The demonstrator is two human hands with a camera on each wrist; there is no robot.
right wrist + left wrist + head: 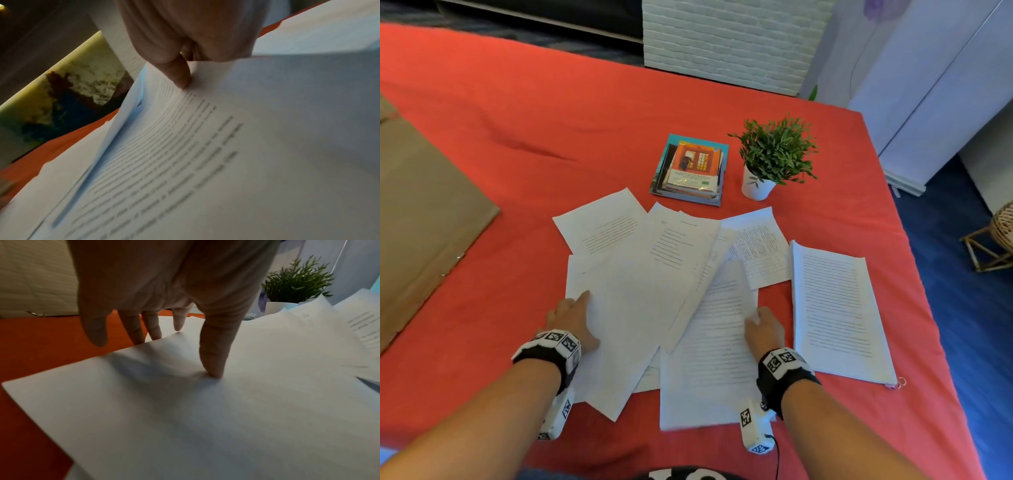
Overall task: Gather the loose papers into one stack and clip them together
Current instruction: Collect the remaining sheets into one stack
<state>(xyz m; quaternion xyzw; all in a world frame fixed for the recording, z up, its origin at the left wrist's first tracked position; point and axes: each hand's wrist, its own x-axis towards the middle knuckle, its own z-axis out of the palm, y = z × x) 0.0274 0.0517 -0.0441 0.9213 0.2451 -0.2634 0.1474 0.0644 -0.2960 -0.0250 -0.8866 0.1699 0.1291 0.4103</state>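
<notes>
Loose papers (671, 274) lie fanned and overlapping on the red cloth (517, 137). Left hand (571, 320) presses a blank sheet (185, 410) with straight fingers. Right hand (763, 329) pinches a printed sheet (185, 154) at its edge. Sheets look light, floppy, slippery; best squared by the edges.

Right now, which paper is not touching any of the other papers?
The printed sheet on the far right. Red cloth shows between it and the overlapping pile.

Left hand (571, 317) flat, fingers spread straight – right hand (763, 330) curled, thumb pinching; both forearms extended.
</notes>
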